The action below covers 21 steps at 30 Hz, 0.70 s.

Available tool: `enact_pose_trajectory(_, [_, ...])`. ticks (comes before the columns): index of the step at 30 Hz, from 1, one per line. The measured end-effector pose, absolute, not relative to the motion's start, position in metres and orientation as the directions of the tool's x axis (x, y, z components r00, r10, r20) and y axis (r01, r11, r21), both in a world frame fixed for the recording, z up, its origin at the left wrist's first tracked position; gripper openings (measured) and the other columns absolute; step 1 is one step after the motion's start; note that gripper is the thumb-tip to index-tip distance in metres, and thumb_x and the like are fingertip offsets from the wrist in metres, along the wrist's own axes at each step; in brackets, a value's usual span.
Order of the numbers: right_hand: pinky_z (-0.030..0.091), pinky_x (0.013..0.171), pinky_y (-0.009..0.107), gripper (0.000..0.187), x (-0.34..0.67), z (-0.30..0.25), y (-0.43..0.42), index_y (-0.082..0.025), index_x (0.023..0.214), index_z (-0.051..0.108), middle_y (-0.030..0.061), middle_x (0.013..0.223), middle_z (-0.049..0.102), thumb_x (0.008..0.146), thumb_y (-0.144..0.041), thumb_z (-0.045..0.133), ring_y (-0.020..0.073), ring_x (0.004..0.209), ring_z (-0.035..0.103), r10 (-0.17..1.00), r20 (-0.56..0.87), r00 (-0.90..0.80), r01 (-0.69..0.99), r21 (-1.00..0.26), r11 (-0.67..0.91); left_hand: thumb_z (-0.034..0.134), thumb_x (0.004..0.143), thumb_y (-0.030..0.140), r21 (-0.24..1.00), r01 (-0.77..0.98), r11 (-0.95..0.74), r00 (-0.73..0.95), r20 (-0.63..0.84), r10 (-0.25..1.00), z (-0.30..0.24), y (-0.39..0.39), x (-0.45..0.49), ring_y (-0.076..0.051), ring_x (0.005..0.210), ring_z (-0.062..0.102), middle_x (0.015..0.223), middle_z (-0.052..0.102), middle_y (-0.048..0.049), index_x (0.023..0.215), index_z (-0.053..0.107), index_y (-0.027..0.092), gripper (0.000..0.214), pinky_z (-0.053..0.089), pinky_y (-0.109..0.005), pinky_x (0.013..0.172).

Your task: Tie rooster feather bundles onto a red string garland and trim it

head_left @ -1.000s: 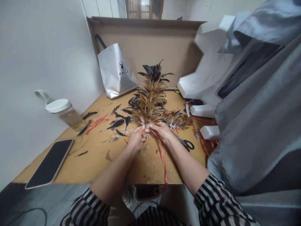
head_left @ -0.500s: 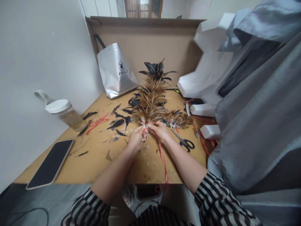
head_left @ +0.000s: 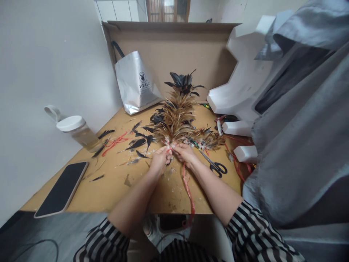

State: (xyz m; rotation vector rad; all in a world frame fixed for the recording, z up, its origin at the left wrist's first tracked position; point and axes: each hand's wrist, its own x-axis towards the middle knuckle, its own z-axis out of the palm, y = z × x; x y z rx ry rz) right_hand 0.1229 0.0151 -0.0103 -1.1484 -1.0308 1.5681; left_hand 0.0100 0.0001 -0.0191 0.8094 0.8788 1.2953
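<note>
A feather duster (head_left: pixel 178 112), brown with black feathers at its far tip, lies lengthwise on the table with its base toward me. My left hand (head_left: pixel 161 158) is closed around that base, where pale quill ends show. Pinched in my right hand (head_left: pixel 185 154), close beside it, is a red plastic string (head_left: pixel 188 187) that trails down past the table's front edge. A short stretch of the string shows between both hands at the quills. The fingers partly hide the binding spot. Right of my hands lie a loose bunch of brown feathers (head_left: pixel 211 138) and black-handled scissors (head_left: pixel 218 168).
Loose black feathers (head_left: pixel 137 143) and red string scraps (head_left: pixel 114 145) litter the left of the table. Farther left are a lidded bottle (head_left: pixel 83 134) and a phone (head_left: pixel 62 189). A silver bag (head_left: pixel 135 85) stands behind; white foam (head_left: pixel 234 83) and grey cloth (head_left: pixel 294 145) border the right.
Both hands stay at the duster's base. The string now leaves my right hand lower down, and its trailing part has shifted and curved. The whole view has moved slightly.
</note>
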Motion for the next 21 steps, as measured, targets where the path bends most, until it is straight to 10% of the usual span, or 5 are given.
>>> enact_pose_trajectory(21, [0.006, 0.035, 0.021, 0.042, 0.124, 0.004, 0.010, -0.018, 0.053, 0.048, -0.0082, 0.036, 0.039, 0.047, -0.047, 0.077, 0.0021, 0.032, 0.020, 0.975, -0.191, -0.114, -0.218, -0.953, -0.212, 0.066, 0.068, 0.042, 0.969, -0.227, -0.095, 0.049, 0.109, 0.993, -0.024, 0.000, 0.010, -0.004, 0.041, 0.035, 0.054, 0.048, 0.0034, 0.069, 0.058, 0.014, 0.029, 0.026, -0.018, 0.041])
